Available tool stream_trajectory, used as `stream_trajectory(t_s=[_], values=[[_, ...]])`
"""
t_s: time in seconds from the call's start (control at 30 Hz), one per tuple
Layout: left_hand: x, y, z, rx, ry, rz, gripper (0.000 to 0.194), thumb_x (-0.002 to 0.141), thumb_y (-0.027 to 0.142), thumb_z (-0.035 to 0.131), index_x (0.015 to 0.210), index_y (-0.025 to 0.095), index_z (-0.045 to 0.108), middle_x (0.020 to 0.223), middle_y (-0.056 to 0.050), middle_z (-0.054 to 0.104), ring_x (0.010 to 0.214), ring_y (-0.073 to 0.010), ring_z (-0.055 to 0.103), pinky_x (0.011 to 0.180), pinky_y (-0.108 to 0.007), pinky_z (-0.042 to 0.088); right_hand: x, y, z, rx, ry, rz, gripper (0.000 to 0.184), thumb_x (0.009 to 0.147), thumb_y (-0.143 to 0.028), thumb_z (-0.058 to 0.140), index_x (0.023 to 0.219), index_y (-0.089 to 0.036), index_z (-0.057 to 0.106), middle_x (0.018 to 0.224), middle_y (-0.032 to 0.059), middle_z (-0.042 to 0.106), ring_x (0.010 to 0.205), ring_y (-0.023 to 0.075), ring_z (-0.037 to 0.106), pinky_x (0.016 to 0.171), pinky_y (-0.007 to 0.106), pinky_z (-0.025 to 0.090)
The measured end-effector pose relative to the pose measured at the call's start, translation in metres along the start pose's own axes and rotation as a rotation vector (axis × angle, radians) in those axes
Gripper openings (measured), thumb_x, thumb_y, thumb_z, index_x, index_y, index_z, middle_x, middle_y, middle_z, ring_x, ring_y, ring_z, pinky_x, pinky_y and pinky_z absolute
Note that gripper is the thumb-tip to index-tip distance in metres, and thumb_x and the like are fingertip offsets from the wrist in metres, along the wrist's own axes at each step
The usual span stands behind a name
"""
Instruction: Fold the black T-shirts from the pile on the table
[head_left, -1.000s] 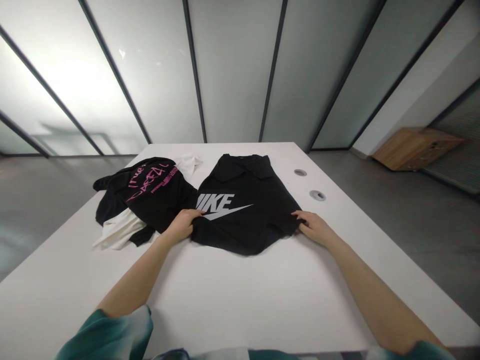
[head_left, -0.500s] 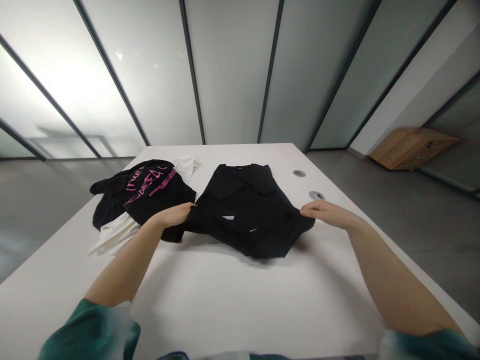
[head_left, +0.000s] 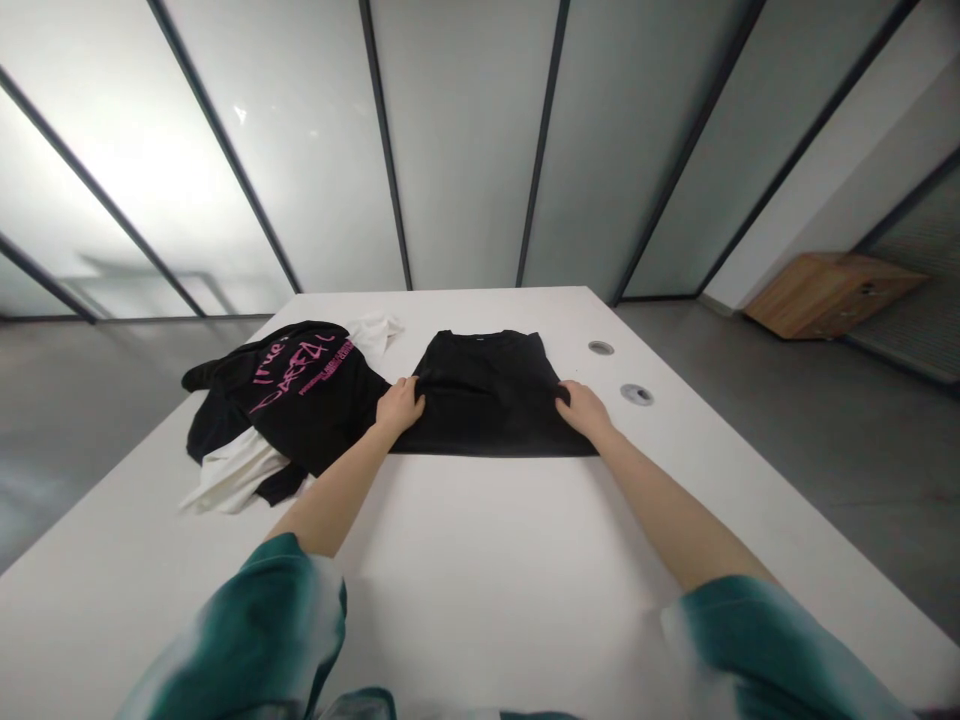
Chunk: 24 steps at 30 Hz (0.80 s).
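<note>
A black T-shirt (head_left: 487,395) lies folded in half on the white table (head_left: 487,570), its printed logo hidden inside the fold. My left hand (head_left: 400,405) rests on the shirt's left side with the fingers curled on the fabric. My right hand (head_left: 583,408) sits on the shirt's right side, its fingers also closed on the cloth. Both arms reach forward from green sleeves at the bottom of the view.
Left of the folded shirt lies a rumpled black shirt with pink lettering (head_left: 300,385) on top of a white garment (head_left: 229,478). Two round cable ports (head_left: 637,394) sit in the table to the right. A wooden cabinet (head_left: 825,290) stands on the floor beyond.
Both hands lifted the shirt's near hem and carried it away from me onto the upper half. The white logo is now covered, and the shirt lies flat as a shorter rectangle.
</note>
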<state>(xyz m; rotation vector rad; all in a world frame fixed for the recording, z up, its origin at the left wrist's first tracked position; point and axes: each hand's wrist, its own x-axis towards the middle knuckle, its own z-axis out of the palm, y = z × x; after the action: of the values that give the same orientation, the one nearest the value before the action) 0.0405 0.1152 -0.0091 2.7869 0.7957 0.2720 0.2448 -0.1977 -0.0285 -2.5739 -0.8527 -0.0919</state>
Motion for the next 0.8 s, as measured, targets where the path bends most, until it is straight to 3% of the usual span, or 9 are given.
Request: stream_trajectory(t_s=[0.13,0.33,0.47,0.6,0.7,0.8], values=[[-0.013,0.001,-0.001,0.061,-0.005,0.026,0.046,0.094,0.035,0.048,0.135,0.017,0.052,0.131,-0.015,0.061,0.114,-0.0293,0.063,0.09,-0.037,0.052,-0.015,0.01,0.001,-0.093,0.021,-0.124,0.04,0.089,-0.023,0.047,0.126,-0.017,0.06,0.125,0.0152,0.067,0.114,0.0317,0.061,0.102,0.045,0.046],[-0.026,-0.007,-0.01,0.026,-0.11,0.083,0.052,0.087,0.038,0.058,0.134,0.017,0.052,0.128,-0.014,0.065,0.113,-0.0306,0.064,0.092,-0.038,0.051,-0.042,0.02,-0.005,-0.096,0.007,-0.162,0.04,0.087,-0.026,0.048,0.124,-0.019,0.062,0.121,0.0146,0.069,0.112,0.032,0.063,0.098,0.045,0.048],[-0.031,-0.015,-0.017,-0.162,-0.097,0.083,0.034,0.086,0.038,0.056,0.116,0.022,0.062,0.104,-0.009,0.072,0.096,-0.0272,0.068,0.085,-0.036,0.051,-0.052,0.027,-0.017,0.001,-0.025,-0.12,0.031,0.088,-0.03,0.047,0.112,-0.024,0.066,0.106,0.0105,0.073,0.101,0.0301,0.067,0.09,0.042,0.051],[-0.033,-0.023,-0.028,-0.603,0.029,0.096,0.021,0.083,0.04,0.053,0.088,0.021,0.062,0.075,-0.002,0.067,0.074,-0.0206,0.064,0.073,-0.031,0.05,-0.049,0.039,-0.034,0.299,0.047,0.013,0.025,0.086,-0.037,0.047,0.097,-0.025,0.066,0.087,0.0062,0.072,0.089,0.0294,0.067,0.083,0.041,0.052],[-0.024,-0.026,-0.035,-0.948,0.11,0.009,0.02,0.075,0.04,0.056,0.079,0.021,0.057,0.064,0.002,0.058,0.064,-0.0173,0.059,0.064,-0.028,0.049,-0.035,0.044,-0.046,0.679,0.126,0.107,0.032,0.083,-0.038,0.046,0.103,-0.024,0.066,0.084,0.0043,0.071,0.089,0.0295,0.068,0.084,0.042,0.053],[0.006,-0.024,-0.041,-1.005,0.234,-0.133,0.018,0.074,0.037,0.052,0.079,0.02,0.057,0.068,0.001,0.059,0.069,-0.0178,0.06,0.066,-0.029,0.051,0.001,0.042,-0.056,0.932,0.149,0.113,0.042,0.082,-0.037,0.045,0.115,-0.021,0.066,0.085,0.0063,0.072,0.095,0.0316,0.068,0.087,0.045,0.053]])
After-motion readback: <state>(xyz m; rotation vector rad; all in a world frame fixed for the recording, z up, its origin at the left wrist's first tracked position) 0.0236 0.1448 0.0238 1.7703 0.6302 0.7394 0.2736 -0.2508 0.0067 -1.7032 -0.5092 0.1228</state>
